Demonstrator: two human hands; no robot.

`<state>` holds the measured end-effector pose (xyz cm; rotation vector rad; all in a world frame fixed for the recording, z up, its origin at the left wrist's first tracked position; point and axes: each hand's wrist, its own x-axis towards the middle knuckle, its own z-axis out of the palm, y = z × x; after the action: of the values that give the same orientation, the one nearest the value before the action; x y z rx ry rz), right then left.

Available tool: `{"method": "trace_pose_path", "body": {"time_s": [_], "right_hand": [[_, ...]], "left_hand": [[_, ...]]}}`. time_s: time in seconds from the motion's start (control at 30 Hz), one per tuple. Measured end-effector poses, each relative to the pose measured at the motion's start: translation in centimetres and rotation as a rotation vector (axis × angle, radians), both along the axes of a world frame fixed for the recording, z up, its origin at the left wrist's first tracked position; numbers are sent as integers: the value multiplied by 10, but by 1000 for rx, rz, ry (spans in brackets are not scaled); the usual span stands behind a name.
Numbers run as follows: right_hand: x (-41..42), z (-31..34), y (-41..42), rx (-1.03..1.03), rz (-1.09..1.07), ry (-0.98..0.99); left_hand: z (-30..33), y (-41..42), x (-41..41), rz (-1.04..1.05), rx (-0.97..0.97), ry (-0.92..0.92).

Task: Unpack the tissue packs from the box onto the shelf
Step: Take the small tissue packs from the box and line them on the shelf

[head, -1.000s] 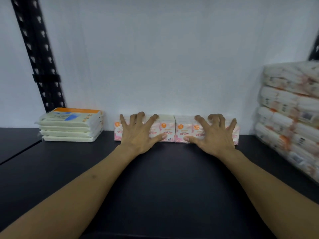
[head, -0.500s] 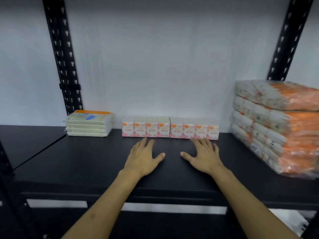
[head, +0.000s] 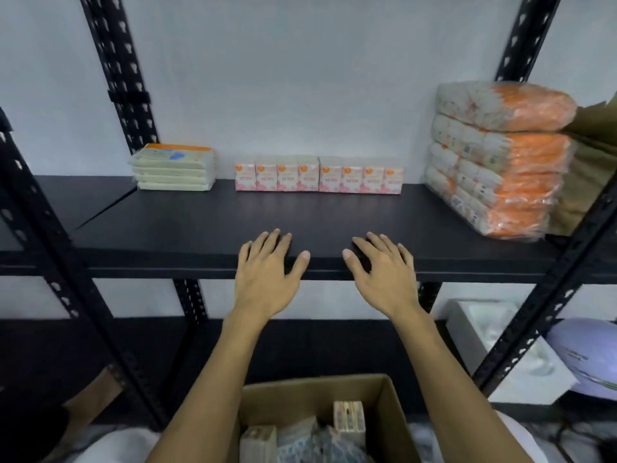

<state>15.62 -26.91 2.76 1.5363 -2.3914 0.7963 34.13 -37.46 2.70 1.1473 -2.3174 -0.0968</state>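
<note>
A row of several small pink-and-white tissue packs [head: 319,175] stands against the back wall on the black shelf [head: 200,225]. My left hand [head: 267,275] and my right hand [head: 384,272] hover palm down over the shelf's front edge, fingers spread, holding nothing. Both are well in front of the row. Below, between my forearms, an open cardboard box [head: 317,392] holds more tissue packs [head: 349,419], some upright.
A flat stack of cream wipe packs [head: 173,168] lies at the shelf's left. Large orange-and-white tissue bundles [head: 494,158] are piled at the right. Black perforated uprights [head: 123,81] frame the shelf. A white box [head: 500,349] and a lilac object [head: 587,355] sit lower right.
Both hands have let go of the tissue row and drawn back from it to the shelf's front edge. The view has pulled back and down, bringing the box into sight.
</note>
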Motion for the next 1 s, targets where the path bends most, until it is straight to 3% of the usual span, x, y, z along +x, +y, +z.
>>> {"method": "trace_pose_path", "body": {"time_s": [0.17, 0.3, 0.4, 0.53, 0.7, 0.83, 1.0], "right_hand": [[30, -28, 30, -88, 53, 5], [51, -75, 55, -183, 66, -118], [68, -148, 71, 33, 38, -176], [73, -250, 96, 528, 50, -414], [85, -344, 128, 894, 45, -654], [87, -344, 117, 918, 16, -540], [87, -348, 110, 891, 50, -558]], "left_hand": [[-36, 56, 20, -108, 67, 191], [-85, 89, 33, -184, 206, 143], [-159, 108, 47, -180, 384, 2], [-250, 132, 57, -87, 698, -243], [-307, 141, 66, -76, 1114, -292], [-331, 135, 74, -7, 1136, -313], [-337, 116, 68, 77, 915, -336]]}}
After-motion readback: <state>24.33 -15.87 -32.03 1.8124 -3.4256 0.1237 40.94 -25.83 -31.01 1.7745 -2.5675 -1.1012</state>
